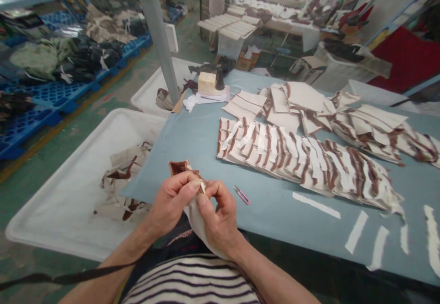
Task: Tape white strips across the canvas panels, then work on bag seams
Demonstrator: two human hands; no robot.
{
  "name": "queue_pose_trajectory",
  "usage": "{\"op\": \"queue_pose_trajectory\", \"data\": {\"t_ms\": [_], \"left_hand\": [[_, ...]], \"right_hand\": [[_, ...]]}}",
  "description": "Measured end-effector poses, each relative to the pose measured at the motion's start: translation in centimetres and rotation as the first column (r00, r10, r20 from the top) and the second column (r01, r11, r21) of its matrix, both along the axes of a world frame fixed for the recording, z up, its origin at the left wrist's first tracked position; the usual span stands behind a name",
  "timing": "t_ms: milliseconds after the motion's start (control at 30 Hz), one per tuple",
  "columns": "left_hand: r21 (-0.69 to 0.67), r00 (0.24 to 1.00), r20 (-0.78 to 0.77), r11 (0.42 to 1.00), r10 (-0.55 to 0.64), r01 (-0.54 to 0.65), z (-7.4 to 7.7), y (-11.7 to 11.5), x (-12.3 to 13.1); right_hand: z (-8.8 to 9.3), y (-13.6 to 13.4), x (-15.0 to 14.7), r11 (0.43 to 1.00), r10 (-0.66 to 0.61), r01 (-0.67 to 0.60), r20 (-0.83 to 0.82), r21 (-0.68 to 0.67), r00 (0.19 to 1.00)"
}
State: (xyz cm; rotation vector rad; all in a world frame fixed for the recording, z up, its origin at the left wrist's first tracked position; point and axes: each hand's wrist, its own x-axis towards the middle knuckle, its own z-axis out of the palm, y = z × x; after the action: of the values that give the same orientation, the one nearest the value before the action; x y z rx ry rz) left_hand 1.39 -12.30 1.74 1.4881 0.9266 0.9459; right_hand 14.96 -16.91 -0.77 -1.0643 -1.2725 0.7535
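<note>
Both my hands pinch one brown-and-white fabric piece (pixel 180 168) just in front of my body at the near edge of the blue table (pixel 192 143). My left hand (pixel 170 201) grips its upper part with closed fingers. My right hand (pixel 216 214) is closed on the white lower part, which hangs down between my palms. A small pink thread snipper (pixel 241 195) lies on the table just right of my right hand.
A long overlapping row of similar brown-and-white pieces (pixel 302 157) lies across the table, with more stacks (pixel 371 121) behind. White strips (pixel 355 233) lie at the right. A white tray (pixel 65 203) on the left holds several pieces. A grey post (pixel 156 34) stands at the table's far-left corner.
</note>
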Motion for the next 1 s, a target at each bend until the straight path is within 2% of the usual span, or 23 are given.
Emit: {"op": "queue_pose_trajectory", "data": {"t_ms": [100, 233, 300, 367, 433, 533, 667, 733, 900, 1000], "left_hand": [[0.180, 0.993, -0.111, 0.981, -0.047, 0.067, 2.5, 0.7, -1.5], [0.351, 0.970, -0.226, 0.921, -0.091, 0.168, 5.3, 1.5, -2.4], [0.396, 0.958, -0.261, 0.892, -0.116, 0.216, 6.1, 1.8, -2.4], [0.433, 0.943, -0.306, 0.864, -0.128, 0.258, 6.6, 2.1, -2.2], [0.450, 0.927, -0.352, 0.844, -0.132, 0.291, 7.0, 2.4, -2.2], [0.426, 0.901, -0.393, 0.833, -0.181, 0.353, 7.7, 2.9, -2.4], [0.324, 0.863, -0.404, 0.835, -0.303, 0.445, 8.6, 3.6, -3.3], [0.301, 0.847, -0.426, 0.833, -0.317, 0.463, 9.1, 4.1, -3.6], [0.295, 0.791, -0.509, 0.795, -0.339, 0.530, 10.0, 5.2, -3.4], [0.317, 0.777, -0.536, 0.774, -0.331, 0.548, 10.1, 5.5, -3.2]], "right_hand": [[1.0, 0.5, 2.4, 0.994, 0.049, -0.059, 0.108, 0.094, 0.993], [3.6, 2.3, 5.2, 0.935, -0.040, -0.071, 0.303, 0.347, 0.952], [5.0, 3.7, 5.9, 0.885, 0.015, -0.198, 0.399, 0.422, 0.917], [6.1, 5.2, 6.3, 0.836, 0.091, -0.338, 0.498, 0.432, 0.862], [6.8, 6.5, 6.6, 0.807, 0.133, -0.427, 0.580, 0.407, 0.804], [7.4, 7.7, 7.3, 0.803, 0.147, -0.494, 0.692, 0.334, 0.707], [8.1, 7.3, 7.8, 0.812, 0.311, -0.573, 0.750, 0.109, 0.584], [8.6, 7.0, 7.8, 0.817, 0.368, -0.575, 0.735, 0.037, 0.570], [9.5, 6.5, 7.6, 0.864, 0.373, -0.495, 0.778, -0.092, 0.506], [9.8, 6.3, 7.5, 0.887, 0.354, -0.450, 0.775, -0.101, 0.523]]}}
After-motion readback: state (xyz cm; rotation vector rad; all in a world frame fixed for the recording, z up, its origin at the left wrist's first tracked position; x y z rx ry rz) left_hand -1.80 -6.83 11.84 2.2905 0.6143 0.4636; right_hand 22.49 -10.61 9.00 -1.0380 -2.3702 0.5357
